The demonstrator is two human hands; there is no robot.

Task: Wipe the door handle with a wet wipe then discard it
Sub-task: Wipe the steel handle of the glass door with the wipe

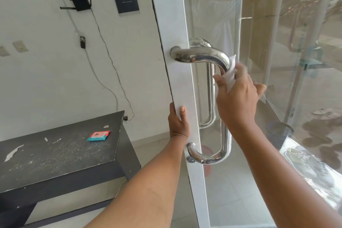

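A shiny steel D-shaped door handle (203,55) is fixed to the white frame of a glass door (174,24). My right hand (238,98) grips a white wet wipe (230,74) and presses it around the upper bend of the handle's vertical bar. Lower down, my left hand (178,122) clasps the edge of the door frame, thumb on the front face. A second handle shows through the glass on the far side.
A worn black bench (61,155) stands at the left with a teal and red wipe packet (98,135) on it. Cables, a router (79,2) and a remote hang on the white wall. Shoes and a blue cup lie beyond the glass.
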